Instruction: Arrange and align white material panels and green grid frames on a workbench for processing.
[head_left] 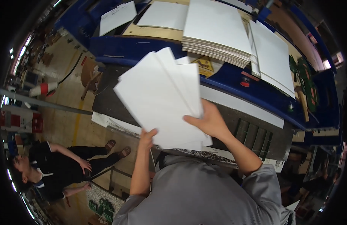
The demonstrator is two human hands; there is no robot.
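Observation:
I hold a fanned bundle of white sheets (158, 93) in front of my chest, over a dark machine bed. My left hand (146, 138) pinches the bundle's lower edge from underneath. My right hand (207, 120) grips its lower right corner, thumb on top. The sheets are splayed apart at the upper end. A thick stack of white sheets (214, 30) lies beyond on the blue machine (233, 80).
More white sheets (273, 56) lie to the right of the stack, and loose ones (117, 17) at the far left. A yellow warning sign (205, 64) is on the machine front. A person in black (57, 165) sits on the floor at the lower left.

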